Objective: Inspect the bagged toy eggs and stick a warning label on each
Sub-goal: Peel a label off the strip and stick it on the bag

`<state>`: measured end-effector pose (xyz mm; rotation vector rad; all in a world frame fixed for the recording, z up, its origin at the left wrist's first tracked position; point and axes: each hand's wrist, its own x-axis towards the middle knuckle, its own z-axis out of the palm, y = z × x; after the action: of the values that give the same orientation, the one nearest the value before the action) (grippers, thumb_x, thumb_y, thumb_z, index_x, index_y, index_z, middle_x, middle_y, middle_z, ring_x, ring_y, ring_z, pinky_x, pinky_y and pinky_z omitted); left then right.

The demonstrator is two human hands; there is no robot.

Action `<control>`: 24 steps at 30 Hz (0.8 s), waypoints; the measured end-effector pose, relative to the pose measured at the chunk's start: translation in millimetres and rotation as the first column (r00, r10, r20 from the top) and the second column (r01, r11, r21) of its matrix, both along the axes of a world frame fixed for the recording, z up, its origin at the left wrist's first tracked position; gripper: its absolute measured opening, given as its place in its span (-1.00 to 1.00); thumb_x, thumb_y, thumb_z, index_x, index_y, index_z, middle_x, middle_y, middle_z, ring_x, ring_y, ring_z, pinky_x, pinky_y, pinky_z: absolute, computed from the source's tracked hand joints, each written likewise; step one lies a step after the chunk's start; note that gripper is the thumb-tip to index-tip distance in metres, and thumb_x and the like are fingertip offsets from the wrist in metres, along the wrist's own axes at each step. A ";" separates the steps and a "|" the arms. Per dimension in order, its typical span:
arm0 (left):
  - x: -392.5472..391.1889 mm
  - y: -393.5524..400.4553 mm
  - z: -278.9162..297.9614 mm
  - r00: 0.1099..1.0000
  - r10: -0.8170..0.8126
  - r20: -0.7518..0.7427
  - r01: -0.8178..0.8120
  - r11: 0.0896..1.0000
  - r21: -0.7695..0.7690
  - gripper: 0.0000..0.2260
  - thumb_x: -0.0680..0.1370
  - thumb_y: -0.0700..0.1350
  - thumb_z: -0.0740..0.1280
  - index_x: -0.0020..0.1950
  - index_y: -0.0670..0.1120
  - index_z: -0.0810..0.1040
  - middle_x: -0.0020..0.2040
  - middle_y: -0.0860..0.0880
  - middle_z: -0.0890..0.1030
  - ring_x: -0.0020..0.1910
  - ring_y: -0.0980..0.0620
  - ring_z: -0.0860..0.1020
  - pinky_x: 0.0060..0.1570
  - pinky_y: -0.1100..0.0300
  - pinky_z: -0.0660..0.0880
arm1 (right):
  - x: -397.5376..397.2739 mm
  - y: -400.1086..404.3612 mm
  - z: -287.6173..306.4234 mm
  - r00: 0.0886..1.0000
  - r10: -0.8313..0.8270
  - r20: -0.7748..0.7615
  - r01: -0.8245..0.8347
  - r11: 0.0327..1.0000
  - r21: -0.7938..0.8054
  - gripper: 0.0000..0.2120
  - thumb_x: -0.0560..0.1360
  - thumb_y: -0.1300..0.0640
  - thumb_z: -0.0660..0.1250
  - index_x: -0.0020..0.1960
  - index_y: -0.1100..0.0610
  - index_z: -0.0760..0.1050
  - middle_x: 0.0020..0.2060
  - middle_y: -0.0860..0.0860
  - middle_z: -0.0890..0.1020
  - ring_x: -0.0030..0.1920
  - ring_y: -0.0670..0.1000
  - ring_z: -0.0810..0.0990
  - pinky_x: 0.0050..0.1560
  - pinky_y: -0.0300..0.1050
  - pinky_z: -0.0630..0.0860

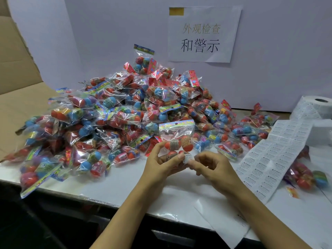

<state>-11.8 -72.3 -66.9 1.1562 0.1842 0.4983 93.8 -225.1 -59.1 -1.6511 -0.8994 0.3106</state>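
The left hand grips a bag of toy eggs from below, while the right hand pinches a warning label against the bag's lower edge. Beyond both hands rises the pile of bagged eggs; right of the right hand lies the label strip.

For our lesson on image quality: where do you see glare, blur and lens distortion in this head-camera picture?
Head view: glare glints off the clear bags in the pile; the print on the label sheet is too soft to read; the wide lens bends the table edge and the cardboard at left; the foreground below the table is dark.
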 end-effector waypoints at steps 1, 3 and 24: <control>-0.3 -0.1 0.3 1.000 0.003 0.001 -0.003 1.000 -0.007 -0.66 0.44 -0.22 0.56 0.14 0.03 0.59 -0.03 -0.26 0.72 -0.07 -0.19 0.72 -0.03 0.07 0.66 | 0.3 0.1 0.5 1.000 0.007 -0.020 -0.007 1.000 0.012 -0.73 0.43 -0.11 0.46 -0.15 0.10 0.67 -0.26 0.05 0.70 -0.28 -0.07 0.62 -0.21 -0.22 0.55; -0.7 0.2 0.8 1.000 0.014 0.003 -0.014 1.000 -0.024 -0.63 0.42 -0.20 0.54 0.18 -0.04 0.54 -0.02 -0.27 0.72 -0.08 -0.20 0.72 -0.04 0.08 0.66 | 2.3 0.2 0.3 0.997 0.033 -0.064 -0.031 0.999 0.040 -0.87 0.50 0.04 0.46 -0.13 0.10 0.69 -0.24 0.04 0.71 -0.29 -0.08 0.62 -0.19 -0.25 0.54; -1.3 -0.5 -4.5 0.999 -0.013 -0.036 0.019 0.986 0.167 -0.51 0.34 -0.16 0.64 0.18 0.11 0.56 0.05 -0.23 0.72 0.06 -0.24 0.70 0.10 0.02 0.64 | 0.7 0.7 2.9 0.999 -0.013 -0.052 0.015 0.999 0.040 -0.70 0.52 -0.06 0.35 -0.23 0.13 0.66 -0.37 -0.05 0.66 -0.38 -0.14 0.57 -0.31 -0.38 0.44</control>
<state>-13.1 -72.8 -71.4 1.3300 0.1652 0.4871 94.5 -224.4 -56.2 -1.6047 -0.8496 0.3228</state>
